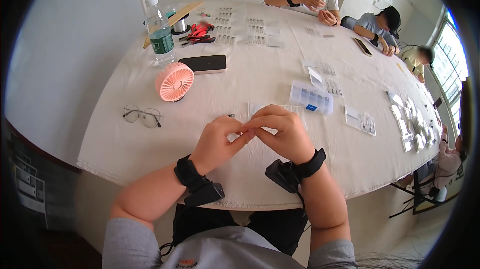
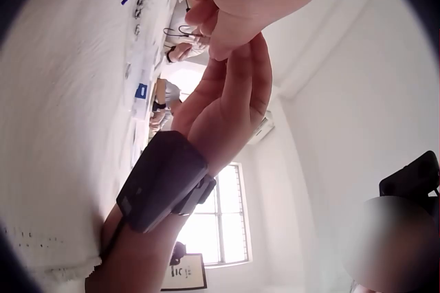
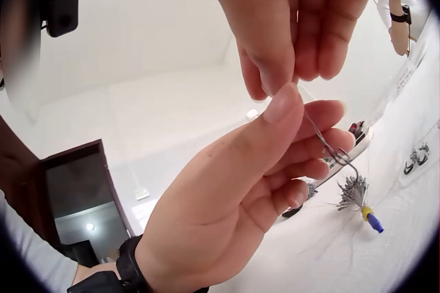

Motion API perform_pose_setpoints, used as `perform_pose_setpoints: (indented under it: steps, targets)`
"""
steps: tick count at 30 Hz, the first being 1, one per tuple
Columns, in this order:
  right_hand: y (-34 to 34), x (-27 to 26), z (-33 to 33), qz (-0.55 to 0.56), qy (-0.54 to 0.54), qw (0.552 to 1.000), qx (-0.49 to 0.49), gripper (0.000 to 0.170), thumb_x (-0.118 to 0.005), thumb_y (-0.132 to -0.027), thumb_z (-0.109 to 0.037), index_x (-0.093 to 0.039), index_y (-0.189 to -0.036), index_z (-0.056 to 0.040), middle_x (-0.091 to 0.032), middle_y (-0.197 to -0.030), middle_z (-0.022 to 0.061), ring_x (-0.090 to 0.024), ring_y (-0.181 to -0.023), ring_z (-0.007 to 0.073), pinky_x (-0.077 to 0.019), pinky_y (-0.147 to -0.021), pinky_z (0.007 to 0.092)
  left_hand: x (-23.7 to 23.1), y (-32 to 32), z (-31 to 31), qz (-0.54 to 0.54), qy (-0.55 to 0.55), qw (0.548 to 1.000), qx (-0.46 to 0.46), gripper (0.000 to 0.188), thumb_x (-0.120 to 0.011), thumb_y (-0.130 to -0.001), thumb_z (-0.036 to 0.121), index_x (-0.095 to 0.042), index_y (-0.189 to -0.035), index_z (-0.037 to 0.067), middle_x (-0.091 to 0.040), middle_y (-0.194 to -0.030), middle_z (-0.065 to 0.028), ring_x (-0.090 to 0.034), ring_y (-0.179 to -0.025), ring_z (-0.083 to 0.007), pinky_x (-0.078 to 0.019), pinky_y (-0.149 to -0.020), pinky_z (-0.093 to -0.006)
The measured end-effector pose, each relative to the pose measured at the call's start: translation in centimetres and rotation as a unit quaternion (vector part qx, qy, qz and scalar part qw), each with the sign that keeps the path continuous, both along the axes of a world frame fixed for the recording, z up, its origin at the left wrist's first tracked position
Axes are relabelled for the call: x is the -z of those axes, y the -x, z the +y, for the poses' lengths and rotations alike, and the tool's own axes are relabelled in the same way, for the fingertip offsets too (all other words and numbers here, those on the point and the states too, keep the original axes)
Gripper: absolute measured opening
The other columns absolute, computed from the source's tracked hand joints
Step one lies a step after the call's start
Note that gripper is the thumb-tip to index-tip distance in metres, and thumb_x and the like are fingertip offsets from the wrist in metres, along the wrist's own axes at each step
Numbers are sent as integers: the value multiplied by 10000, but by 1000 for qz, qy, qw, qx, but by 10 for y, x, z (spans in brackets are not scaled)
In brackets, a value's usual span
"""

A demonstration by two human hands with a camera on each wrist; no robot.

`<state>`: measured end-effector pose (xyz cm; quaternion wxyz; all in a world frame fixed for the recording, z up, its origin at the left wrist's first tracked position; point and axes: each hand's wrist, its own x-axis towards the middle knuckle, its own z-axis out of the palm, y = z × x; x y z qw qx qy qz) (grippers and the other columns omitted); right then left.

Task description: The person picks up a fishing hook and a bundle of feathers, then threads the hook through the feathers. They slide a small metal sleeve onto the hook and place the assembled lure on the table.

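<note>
Head: fingertips of left hand (image 1: 219, 140) and right hand (image 1: 286, 135) held together over table (image 1: 365, 166). Left wrist: pinch contents hidden. Right wrist: metal hook (image 3: 341, 159) beside left fingers on thin strand (image 3: 315, 126), apparently pinched by both hands; strand should be steadied, hook kept off blue-tipped bundle (image 3: 353, 192).

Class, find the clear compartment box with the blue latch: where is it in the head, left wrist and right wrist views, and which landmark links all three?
Head: the compartment box lies right of centre, beyond the right hand.
Left wrist: left of centre, blue latch showing.
Right wrist: not in it.
Shared landmark: the right hand meeting the left hand.
</note>
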<state>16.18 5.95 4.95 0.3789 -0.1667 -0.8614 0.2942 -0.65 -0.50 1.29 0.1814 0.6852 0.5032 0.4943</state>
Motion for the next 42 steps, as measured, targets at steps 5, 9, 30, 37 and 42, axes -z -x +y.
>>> perform_pose_setpoints:
  steps: [5,9,30,37,42]
  targets:
    - [3,8,8,83,141,986,35,174,-656,-810,-59,-661,-983,-38,-647,-842,71,-623,-806,173,-506,-742,285,6,5,4,-181,115,976,33,194,-653,-868,215,-699,-882,27,-634,-716,-20,-523,-642,-83,-426,-594,-237]
    - [0,20,16,14,222,975,-6,174,-647,-858,-127,-643,-989,-13,-654,-861,75,-624,-833,156,-505,-764,275,5,7,3,-311,150,937,54,246,-603,-907,209,-670,-986,-14,-652,-869,-29,-552,-757,-90,-452,-736,-236]
    - [8,35,15,-12,272,962,2,122,-691,-804,-103,-659,-877,-10,-664,-801,53,-623,-733,118,-500,-685,255,3,11,4,-416,207,883,62,218,-635,-873,131,-642,-1048,1,-656,-893,-43,-604,-793,-91,-499,-770,-228]
    - [6,26,13,-23,205,978,37,80,-685,-801,-47,-647,-853,-1,-654,-819,48,-616,-769,117,-494,-723,246,5,15,5,-403,199,891,59,225,-648,-852,80,-626,-1066,14,-652,-921,-37,-604,-825,-89,-494,-774,-226]
    - [7,21,11,28,86,990,106,53,-693,-765,-18,-659,-806,-17,-639,-777,57,-599,-703,142,-481,-658,254,3,16,5,-416,188,888,46,251,-654,-846,73,-600,-1086,29,-651,-922,-31,-602,-828,-82,-482,-775,-226]
